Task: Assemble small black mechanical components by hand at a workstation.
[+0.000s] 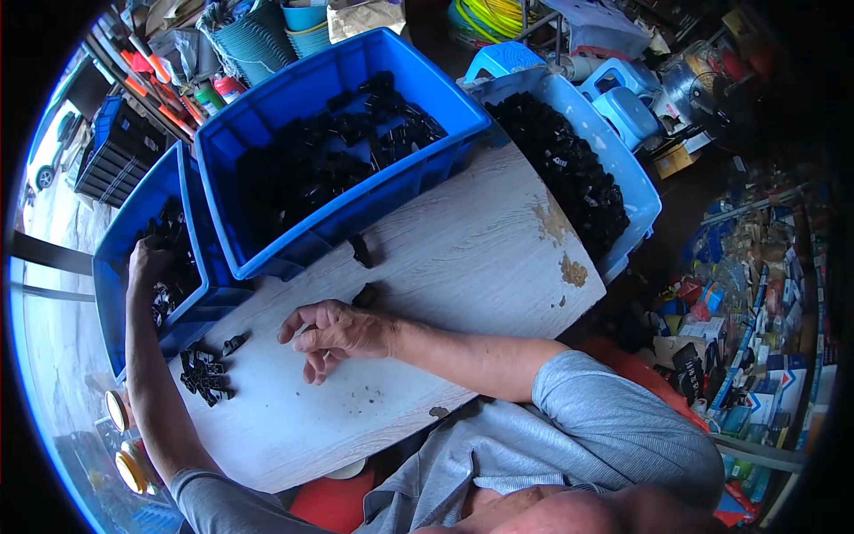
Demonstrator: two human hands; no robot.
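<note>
My left hand [151, 260] reaches down into the smaller blue bin [206, 267] at the left, among small black plastic parts [173, 298]. Its fingers are mostly hidden there, so their grip does not show. Above the pale wooden table [463, 240], my right hand [327, 338] hovers with loosely bent fingers apart and nothing visible in them. Between the hands lies a little pile of black parts [206, 376], with one loose black part [233, 344] beside it. Another black part [365, 295] rests just beyond my right wrist, and a longer one [360, 250] lies near the large bin.
A large blue bin [356, 189] of black parts stands at the table's far side. Right of it, a light-blue tub [642, 209] is heaped with more. Blue plastic stools [623, 111] stand beyond. Cluttered goods [747, 329] fill the right side.
</note>
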